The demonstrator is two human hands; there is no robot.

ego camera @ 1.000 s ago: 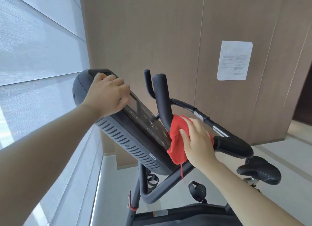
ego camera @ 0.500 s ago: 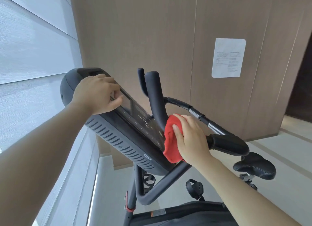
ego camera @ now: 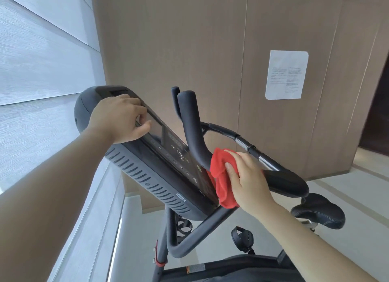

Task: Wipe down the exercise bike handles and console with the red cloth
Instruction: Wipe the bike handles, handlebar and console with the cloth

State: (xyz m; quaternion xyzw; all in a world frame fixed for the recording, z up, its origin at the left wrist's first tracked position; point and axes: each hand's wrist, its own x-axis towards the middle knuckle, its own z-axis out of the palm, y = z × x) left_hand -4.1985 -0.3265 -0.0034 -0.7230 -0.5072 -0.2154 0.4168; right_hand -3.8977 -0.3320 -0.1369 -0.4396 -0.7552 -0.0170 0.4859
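The exercise bike's dark console [ego camera: 168,161] tilts across the middle of the view, its screen and buttons facing up-right. My left hand [ego camera: 120,119] grips the console's upper edge, fingers curled over the screen. My right hand [ego camera: 248,180] presses the bunched red cloth [ego camera: 223,176] against the console's lower right corner, at the base of the upright black handle [ego camera: 190,121]. A second padded handle [ego camera: 288,182] runs to the right behind my right hand, joined by a chrome bar [ego camera: 261,157].
The black saddle [ego camera: 320,214] sits low right, a pedal [ego camera: 242,237] below the console. The bike frame [ego camera: 202,229] curves down to the floor. Window blinds [ego camera: 42,60] fill the left; a wood-panelled wall with a paper notice [ego camera: 286,74] stands behind.
My right hand has slid the red cloth a little down along the console's lower right edge. My left hand keeps its hold on the console's top; the view has shifted slightly.
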